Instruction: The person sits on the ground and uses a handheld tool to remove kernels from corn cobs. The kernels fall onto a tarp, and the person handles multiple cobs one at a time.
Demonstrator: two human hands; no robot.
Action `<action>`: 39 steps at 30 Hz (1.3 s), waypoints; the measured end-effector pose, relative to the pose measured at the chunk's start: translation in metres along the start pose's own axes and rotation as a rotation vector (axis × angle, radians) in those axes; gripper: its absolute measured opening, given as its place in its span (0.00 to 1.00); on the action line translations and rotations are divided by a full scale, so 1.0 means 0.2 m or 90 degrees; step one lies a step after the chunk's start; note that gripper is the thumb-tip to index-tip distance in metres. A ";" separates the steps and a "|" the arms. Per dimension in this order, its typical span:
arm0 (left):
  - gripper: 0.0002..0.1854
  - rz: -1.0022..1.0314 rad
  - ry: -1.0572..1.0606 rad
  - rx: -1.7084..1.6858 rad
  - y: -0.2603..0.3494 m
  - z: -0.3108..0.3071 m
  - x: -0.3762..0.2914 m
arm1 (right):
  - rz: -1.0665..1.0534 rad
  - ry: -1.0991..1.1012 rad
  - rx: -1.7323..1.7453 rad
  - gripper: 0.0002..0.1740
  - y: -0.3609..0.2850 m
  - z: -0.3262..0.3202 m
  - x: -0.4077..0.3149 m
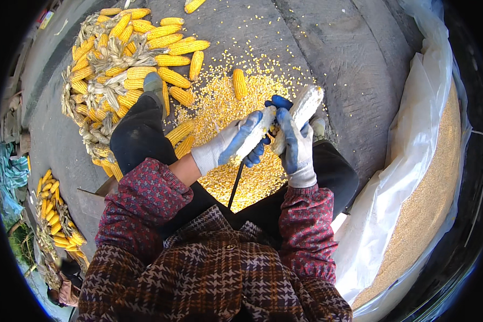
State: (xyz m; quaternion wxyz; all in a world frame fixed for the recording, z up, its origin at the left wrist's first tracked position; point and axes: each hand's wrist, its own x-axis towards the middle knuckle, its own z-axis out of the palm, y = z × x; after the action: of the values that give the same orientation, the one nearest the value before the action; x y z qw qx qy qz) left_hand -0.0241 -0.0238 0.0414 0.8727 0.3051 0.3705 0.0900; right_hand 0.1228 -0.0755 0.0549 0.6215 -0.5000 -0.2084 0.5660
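Note:
My left hand (241,139), in a white knit glove with blue coating, grips a mostly bare white corn cob (254,139). Gloved the same way, my right hand (297,141) is closed around a second stripped cob (307,105), which points up and to the right. Both hands are close together above a spread of loose yellow kernels (217,114) between my legs. A full ear of corn (239,84) lies on the kernels just beyond the hands. Two more ears (180,133) lie beside my left leg. The far fingers are partly hidden behind the cobs.
A large heap of ears with tied husks (116,80) lies at the left. Along the right, clear plastic sheeting (410,133) borders tan grain (422,213). Another group of ears (52,209) and a person (67,292) are at the lower left. The floor (346,80) is grey concrete.

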 end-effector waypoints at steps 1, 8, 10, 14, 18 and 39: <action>0.30 0.044 0.070 0.137 -0.06 0.02 -0.02 | 0.001 0.008 -0.052 0.15 0.01 0.01 -0.07; 0.39 -0.143 -0.345 -0.408 -0.36 0.06 -0.26 | -0.082 0.121 0.009 0.08 0.14 0.09 -0.28; 0.38 -0.070 -0.296 -0.386 -0.33 0.11 -0.31 | -0.033 0.141 -0.025 0.08 0.09 0.12 -0.29; 0.34 0.116 -0.136 -0.108 -0.33 0.13 -0.37 | 0.046 0.094 0.028 0.12 0.04 0.09 -0.31; 0.28 0.144 -0.018 0.102 -0.26 0.17 -0.42 | 0.027 -0.010 -0.017 0.13 -0.05 0.09 -0.38; 0.26 0.402 0.458 0.951 -0.27 0.23 -0.38 | -0.067 -0.013 -0.122 0.13 0.03 0.07 -0.35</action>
State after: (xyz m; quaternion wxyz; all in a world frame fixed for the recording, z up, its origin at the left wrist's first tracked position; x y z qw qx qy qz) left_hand -0.0499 -0.1169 0.0786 0.2106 0.8363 0.4829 0.1518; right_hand 0.0902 -0.1346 0.0764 0.5976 -0.5395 -0.2936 0.5154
